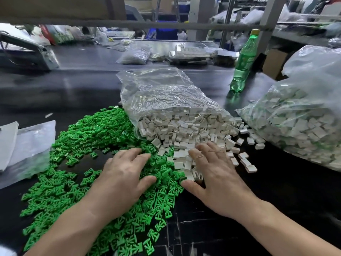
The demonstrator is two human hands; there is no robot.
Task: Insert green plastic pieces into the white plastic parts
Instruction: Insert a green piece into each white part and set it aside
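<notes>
My left hand (121,174) lies flat, gripping nothing, on green pieces (77,137) at nine o'clock, right hand (215,174) spread open on white parts (184,130) at one, and careless sweeping could mix both heaps.

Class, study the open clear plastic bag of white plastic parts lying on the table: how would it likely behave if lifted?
The clear plastic bag would probably sag: its thin film is crumpled. Its white plastic parts spill from the open mouth, so more would likely pour out. Well filled, it may feel hefty.
</notes>
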